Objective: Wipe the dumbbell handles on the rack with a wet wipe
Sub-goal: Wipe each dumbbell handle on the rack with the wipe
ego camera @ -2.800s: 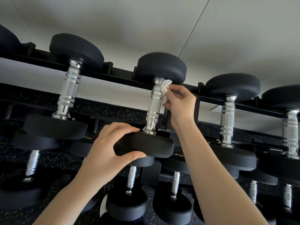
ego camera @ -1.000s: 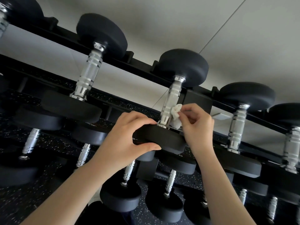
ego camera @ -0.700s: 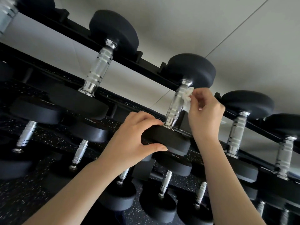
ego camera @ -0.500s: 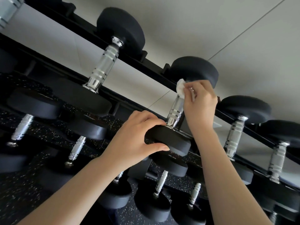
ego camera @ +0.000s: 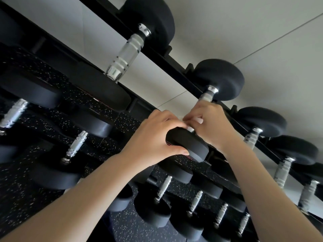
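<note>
A black dumbbell (ego camera: 219, 79) with a chrome handle (ego camera: 208, 95) lies across the top tier of the black rack (ego camera: 176, 64). My left hand (ego camera: 153, 137) grips its near head (ego camera: 187, 144), thumb underneath. My right hand (ego camera: 209, 124) is wrapped round the lower part of the handle; a sliver of the white wet wipe (ego camera: 189, 128) shows between its fingers. Most of the handle and the wipe are hidden by that hand.
Another top-tier dumbbell (ego camera: 127, 51) lies to the left and two more (ego camera: 262, 122) to the right. Lower tiers hold several dumbbells (ego camera: 162, 187). Speckled black floor (ego camera: 26, 198) shows below, and a pale wall (ego camera: 244, 32) behind.
My right hand has slid down the handle from its top end to its lower end with the wipe. The left hand has kept its grip. The view has tilted further.
</note>
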Tool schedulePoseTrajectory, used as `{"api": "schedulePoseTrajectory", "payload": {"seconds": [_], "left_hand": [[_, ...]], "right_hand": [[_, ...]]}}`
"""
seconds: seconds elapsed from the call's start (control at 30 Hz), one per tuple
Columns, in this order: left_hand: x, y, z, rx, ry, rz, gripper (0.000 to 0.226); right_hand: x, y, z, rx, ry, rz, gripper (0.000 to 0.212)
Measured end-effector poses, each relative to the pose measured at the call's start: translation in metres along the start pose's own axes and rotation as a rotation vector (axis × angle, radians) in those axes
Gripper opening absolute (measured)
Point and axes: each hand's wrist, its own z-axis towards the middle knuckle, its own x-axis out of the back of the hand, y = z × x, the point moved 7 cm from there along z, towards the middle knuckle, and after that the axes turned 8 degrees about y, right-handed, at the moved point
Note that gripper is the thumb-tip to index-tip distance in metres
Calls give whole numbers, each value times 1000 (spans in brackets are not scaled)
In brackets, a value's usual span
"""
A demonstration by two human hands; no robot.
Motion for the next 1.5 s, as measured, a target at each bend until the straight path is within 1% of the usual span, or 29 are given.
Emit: {"api": "schedulePoseTrajectory", "payload": {"seconds": [0.1,0.2,0.37,0.47,0.7,0.8,0.93,1.03,1.2,1.3,1.37,1.43,1.5], "left_hand": [[0,-3,2,37,-17,-37,49],[1,-6,4,67,-29,-71,49],[2,-12,7,103,-67,-99,55],[2,-16,9,116,-94,-93,57],[-1,-19,11,104,-120,-103,51],[-1,-20,12,92,-102,-114,51],[-1,-21,11,85,-87,-121,52],[0,-20,10,88,-76,-133,53],[1,-20,10,104,-75,-150,53],[2,-20,9,107,-69,-165,49],[1,-21,9,111,-67,-172,50],[1,-21,9,109,-69,-166,54],[1,-21,10,107,-70,-157,55]], "right_hand": [[-1,-1,-2,-7,-71,19,14],[-1,1,-3,-35,-69,32,13],[4,7,-1,-108,128,22,7],[8,9,6,-141,198,-20,8],[36,12,25,-112,501,-180,8],[35,15,29,-158,519,-212,11],[30,18,29,-311,459,-170,21],[23,16,30,-342,333,-173,22],[4,4,22,-228,73,-192,11],[-4,-2,15,-225,-78,-156,13],[-3,-6,14,-217,-118,-153,16],[-4,-14,13,-163,-137,-173,21],[-8,-19,12,-121,-191,-196,26]]}}
